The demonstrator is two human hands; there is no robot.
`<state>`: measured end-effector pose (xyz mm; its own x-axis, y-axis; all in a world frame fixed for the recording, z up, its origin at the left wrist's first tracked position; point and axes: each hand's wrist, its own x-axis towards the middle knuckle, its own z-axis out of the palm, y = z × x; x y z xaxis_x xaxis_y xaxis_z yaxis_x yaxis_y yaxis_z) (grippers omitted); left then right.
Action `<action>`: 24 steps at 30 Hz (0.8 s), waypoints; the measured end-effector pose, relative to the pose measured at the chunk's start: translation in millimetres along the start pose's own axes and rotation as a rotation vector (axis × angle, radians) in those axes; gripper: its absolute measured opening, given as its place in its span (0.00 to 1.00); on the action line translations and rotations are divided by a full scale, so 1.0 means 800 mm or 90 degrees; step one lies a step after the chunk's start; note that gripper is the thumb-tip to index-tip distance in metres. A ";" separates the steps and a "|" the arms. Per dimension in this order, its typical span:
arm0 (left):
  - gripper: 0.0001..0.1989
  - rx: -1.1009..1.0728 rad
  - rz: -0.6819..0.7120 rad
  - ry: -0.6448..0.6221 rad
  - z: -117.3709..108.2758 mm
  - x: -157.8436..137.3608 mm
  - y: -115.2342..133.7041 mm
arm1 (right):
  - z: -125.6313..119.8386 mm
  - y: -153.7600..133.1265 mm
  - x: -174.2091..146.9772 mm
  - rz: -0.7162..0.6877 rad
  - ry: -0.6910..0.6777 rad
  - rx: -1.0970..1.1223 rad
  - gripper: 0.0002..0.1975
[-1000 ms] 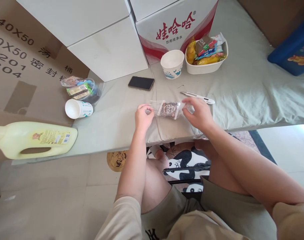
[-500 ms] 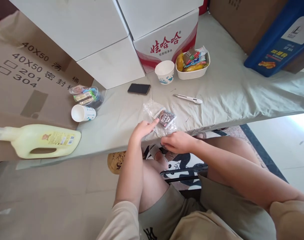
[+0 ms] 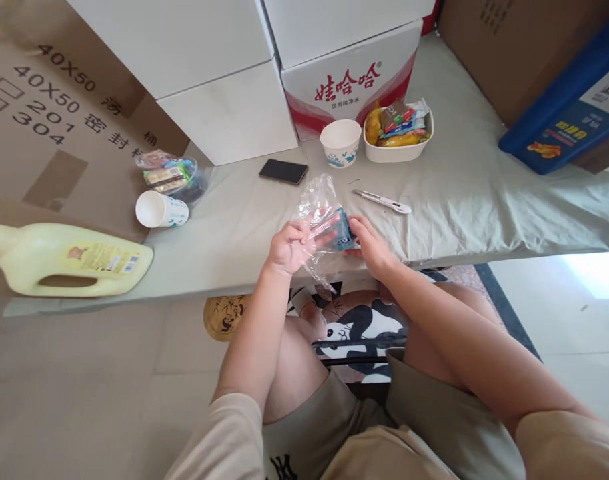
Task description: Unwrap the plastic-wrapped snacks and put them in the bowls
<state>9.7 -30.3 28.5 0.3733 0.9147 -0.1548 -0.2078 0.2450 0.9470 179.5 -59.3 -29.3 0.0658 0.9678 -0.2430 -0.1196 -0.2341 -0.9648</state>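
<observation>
My left hand [image 3: 288, 247] grips a clear plastic bag [image 3: 318, 197] near the front edge of the cloth-covered surface. Some of its fingers show through the film. To its right, my right hand [image 3: 373, 248] is closed around the edge of a small blue packet [image 3: 343, 230]. The packet lies against the bag; whether it is inside or just behind the film I cannot tell. Beyond my right hand lies a white utility knife [image 3: 383, 201]. Further back are a black phone [image 3: 283, 171] and a white paper bowl [image 3: 340, 143].
A white tub [image 3: 398, 153] of wrapped snacks stands beside the bowl, before stacked white cartons [image 3: 229, 120]. At left are a tipped paper cup [image 3: 163, 209], a plastic container with packets [image 3: 171, 177] and a pale yellow bottle [image 3: 79, 260]. A blue jug [image 3: 559, 127] stands at right.
Both hands have lifted the bag and small packet off the surface. The packet's blue side now shows instead of its dark printed one. My right hand moved up and forward to the packet.
</observation>
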 end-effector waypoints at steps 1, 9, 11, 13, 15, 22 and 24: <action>0.19 -0.001 -0.002 0.004 0.002 -0.001 0.001 | 0.002 -0.001 0.000 0.054 -0.007 0.064 0.24; 0.20 -0.059 0.218 0.219 -0.036 -0.003 0.006 | -0.001 -0.002 0.014 0.053 0.004 0.283 0.22; 0.19 -0.083 0.247 0.268 -0.058 -0.002 0.006 | -0.012 -0.003 0.022 0.009 0.062 0.278 0.18; 0.17 -0.128 0.233 0.278 -0.078 0.004 0.003 | -0.026 -0.002 0.026 -0.043 0.119 0.268 0.16; 0.16 -0.177 0.189 0.269 -0.090 0.014 -0.002 | -0.041 -0.002 0.028 -0.077 0.159 0.259 0.16; 0.13 -0.284 0.058 0.220 -0.078 0.038 -0.008 | -0.111 -0.079 0.114 -0.112 0.293 0.144 0.13; 0.12 -0.301 0.052 0.200 -0.073 0.038 -0.006 | -0.139 -0.121 0.168 -0.102 0.349 0.038 0.10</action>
<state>-31.2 15.2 3.1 0.0668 0.9706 -0.2312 -0.6329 0.2204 0.7422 310.4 82.9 20.3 0.5903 0.7973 -0.1261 -0.1211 -0.0669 -0.9904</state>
